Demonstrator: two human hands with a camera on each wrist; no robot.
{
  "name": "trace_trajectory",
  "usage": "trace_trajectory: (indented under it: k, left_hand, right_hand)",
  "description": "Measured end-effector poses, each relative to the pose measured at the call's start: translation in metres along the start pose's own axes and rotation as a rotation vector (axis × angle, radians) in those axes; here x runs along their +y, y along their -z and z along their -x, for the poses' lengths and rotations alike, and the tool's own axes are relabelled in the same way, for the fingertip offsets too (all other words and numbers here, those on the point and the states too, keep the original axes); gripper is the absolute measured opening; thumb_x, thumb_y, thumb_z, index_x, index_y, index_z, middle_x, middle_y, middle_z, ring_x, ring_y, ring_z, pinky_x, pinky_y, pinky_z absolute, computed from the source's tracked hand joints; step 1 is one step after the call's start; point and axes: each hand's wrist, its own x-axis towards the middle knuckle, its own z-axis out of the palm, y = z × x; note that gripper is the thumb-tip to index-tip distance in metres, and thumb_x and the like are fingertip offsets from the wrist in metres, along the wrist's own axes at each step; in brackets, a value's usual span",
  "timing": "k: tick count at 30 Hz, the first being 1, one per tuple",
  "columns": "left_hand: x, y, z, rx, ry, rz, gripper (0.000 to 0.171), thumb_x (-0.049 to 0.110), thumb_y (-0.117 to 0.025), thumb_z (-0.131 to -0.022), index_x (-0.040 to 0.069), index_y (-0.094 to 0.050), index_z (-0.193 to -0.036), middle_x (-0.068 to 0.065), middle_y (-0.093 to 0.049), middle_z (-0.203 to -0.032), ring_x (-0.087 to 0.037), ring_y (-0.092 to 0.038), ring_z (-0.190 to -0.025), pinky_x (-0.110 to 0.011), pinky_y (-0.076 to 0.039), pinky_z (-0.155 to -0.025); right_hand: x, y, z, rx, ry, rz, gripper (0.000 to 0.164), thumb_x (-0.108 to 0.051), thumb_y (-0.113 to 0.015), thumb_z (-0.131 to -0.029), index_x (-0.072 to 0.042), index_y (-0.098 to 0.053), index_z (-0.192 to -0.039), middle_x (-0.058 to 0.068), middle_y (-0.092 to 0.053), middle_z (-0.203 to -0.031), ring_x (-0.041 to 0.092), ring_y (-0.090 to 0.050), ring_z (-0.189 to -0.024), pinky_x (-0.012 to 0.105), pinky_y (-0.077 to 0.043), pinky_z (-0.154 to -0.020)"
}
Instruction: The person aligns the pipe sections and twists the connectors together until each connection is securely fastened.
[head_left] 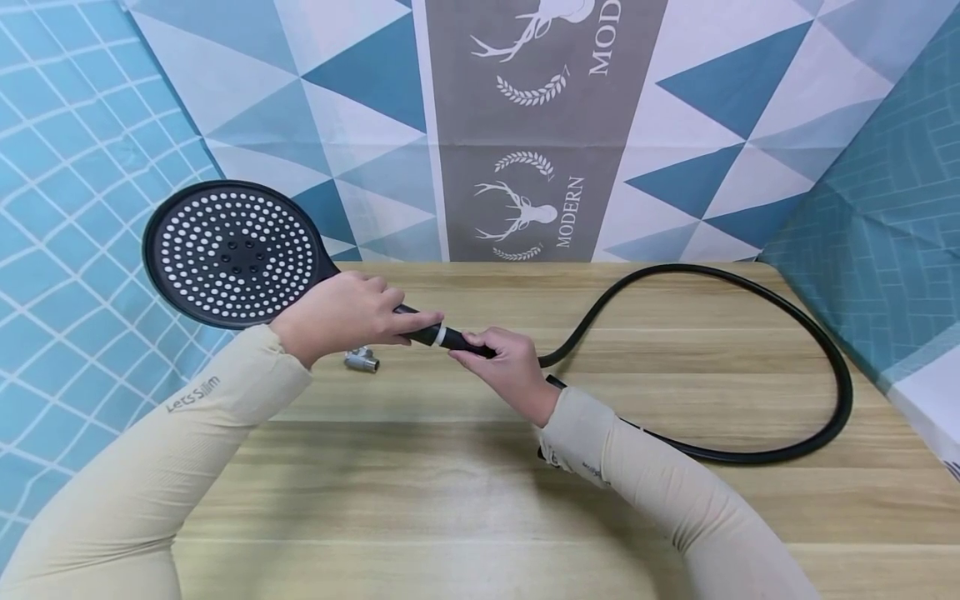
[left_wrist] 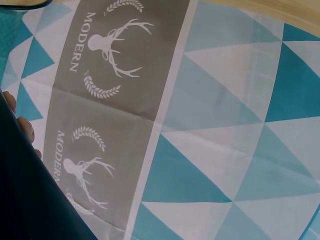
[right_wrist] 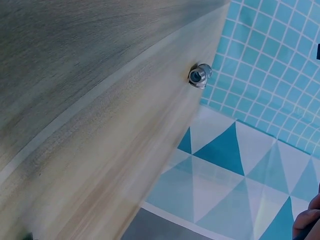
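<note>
A large round black shower head (head_left: 232, 254) with white nozzles is held up over the left part of the table, nozzle face toward the head camera. Its handle is gripped by my left hand (head_left: 348, 312), with the index finger lying along it. At the handle's end a white ring (head_left: 440, 336) meets the black hose connector, which my right hand (head_left: 506, 362) pinches between thumb and fingers. From there the black hose (head_left: 840, 375) loops across the table's right side. In the left wrist view, the dark back of the shower head (left_wrist: 35, 185) hides most of the hand; fingertips (left_wrist: 26, 129) show.
A small chrome fitting (head_left: 363, 359) lies on the wood-grain table (head_left: 450, 500) behind my left forearm. Partly hidden by my right sleeve is a black piece (head_left: 555, 382). Patterned sheets (head_left: 375, 125) stand behind, blue tile-print (head_left: 67, 208) at left, teal (head_left: 892, 217) at right.
</note>
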Motion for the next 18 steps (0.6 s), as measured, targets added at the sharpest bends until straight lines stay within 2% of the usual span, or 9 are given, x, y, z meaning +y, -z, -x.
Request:
trace_trajectory:
  k: [7,13,18]
  left_hand:
    - [-0.0006,-0.0016,0.0016,0.002,-0.012,0.011,0.045,0.045,-0.073,-0.08,0.027,-0.06,-0.119,-0.002,-0.044,-0.061,-0.015,-0.038,-0.046,-0.024,-0.032,-0.041]
    - [-0.0006,-0.0028,0.0024,0.001,-0.012,0.027,0.047,0.048,-0.072,-0.078,0.027,-0.06,-0.119,-0.003,-0.045,-0.061,-0.016,-0.04,-0.046,-0.025,-0.034,-0.041]
    - [0.0017,-0.0054,0.0034,-0.004,-0.002,0.05,0.051,0.057,-0.066,-0.076,0.027,-0.06,-0.117,-0.002,-0.044,-0.059,-0.016,-0.041,-0.046,-0.027,-0.037,-0.041]
  right_hand:
    - [-0.0001,-0.002,0.001,-0.024,-0.045,-0.01,0.025,0.008,-0.079,-0.071,0.011,-0.071,-0.094,0.019,-0.07,-0.083,0.021,-0.064,-0.064,0.024,-0.052,-0.055]
    - [-0.0009,-0.001,-0.0007,-0.067,-0.129,-0.015,0.025,0.002,-0.078,-0.076,0.009,-0.071,-0.098,0.019,-0.071,-0.091,0.024,-0.069,-0.077,0.025,-0.055,-0.063]
    - [-0.0009,-0.0005,-0.0006,-0.103,-0.141,-0.025,0.025,0.002,-0.078,-0.076,0.009,-0.071,-0.099,0.019,-0.071,-0.09,0.023,-0.068,-0.073,0.025,-0.054,-0.06]
